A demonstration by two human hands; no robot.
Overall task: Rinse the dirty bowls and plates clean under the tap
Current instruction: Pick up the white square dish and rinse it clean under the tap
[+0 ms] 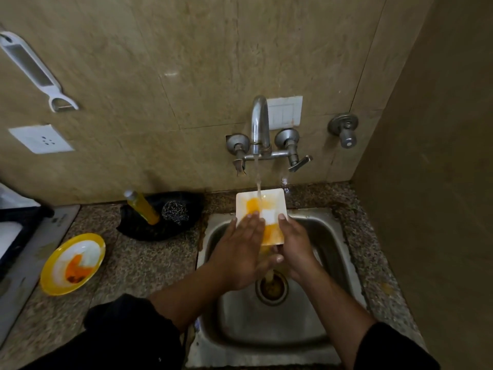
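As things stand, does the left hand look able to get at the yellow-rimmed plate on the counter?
Probably yes. The yellow-rimmed plate lies on the counter left of the left hand, nothing between them. That hand only presses flat on the square plate, which the right hand grips.
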